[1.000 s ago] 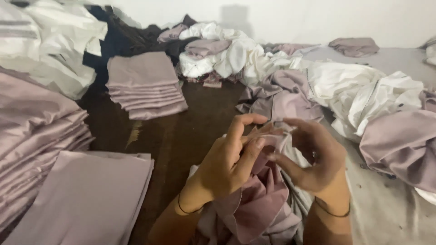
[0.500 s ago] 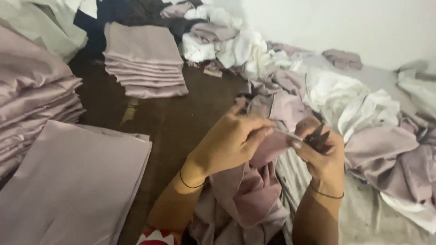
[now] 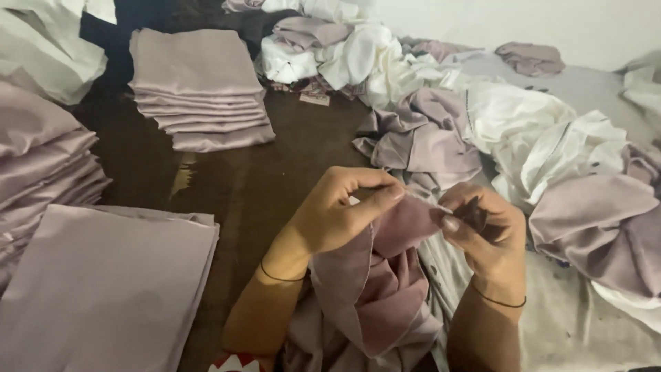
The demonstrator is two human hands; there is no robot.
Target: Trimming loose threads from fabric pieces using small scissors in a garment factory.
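The left hand (image 3: 337, 213) pinches an edge of a mauve satin cloth (image 3: 385, 282) between thumb and forefinger; the fingers (image 3: 385, 194) are closed narrowly on the hem. The right hand (image 3: 485, 231) grips the same edge just beside it, fingers curled shut around the cloth and around a small dark item that cannot be identified. The short span of edge between the two hands is held taut and level, which presents the hem to the eye; the remainder of the cloth hangs slack below the wrists, at the near edge of the dark bench (image 3: 275, 179).

Surroundings:
- A flat stack of folded mauve pieces (image 3: 103, 289) lies at the near left corner of the bench, edges squared.
- A taller stack (image 3: 41, 165) stands at the left edge.
- A third neat stack (image 3: 200, 89) sits toward the far edge, well apart from the hands.
- A loose heap of white and mauve cloth (image 3: 496, 131) covers the right side and the far right corner, unfolded and tangled.

Nothing lies between the hands and the near left stack. The loose heap lies close to the right hand, and its nearest mauve folds (image 3: 592, 227) lie just beside that wrist.
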